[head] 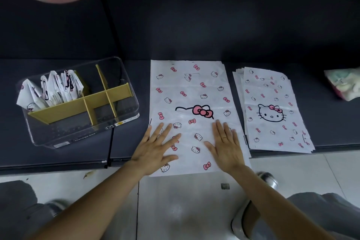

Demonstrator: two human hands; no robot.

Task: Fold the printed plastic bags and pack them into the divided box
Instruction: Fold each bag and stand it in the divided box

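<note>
A white plastic bag [191, 91] printed with pink bows and cat faces lies flat on the dark surface, its near part folded over and hanging past the front edge. My left hand [155, 148] and my right hand [226, 146] press flat on that near part, fingers spread and straight. To the right lies a stack of the same printed bags [272, 111]. At the left stands a clear divided box [124, 107] with yellow dividers [87, 101]; several folded bags [52, 89] stand in its back-left compartment.
A crumpled pastel bundle [344, 84] sits at the far right of the dark surface [58, 154]. A thin black cord [111, 142] hangs over the front edge by the box. Pale floor tiles [185, 206] and my knees lie below.
</note>
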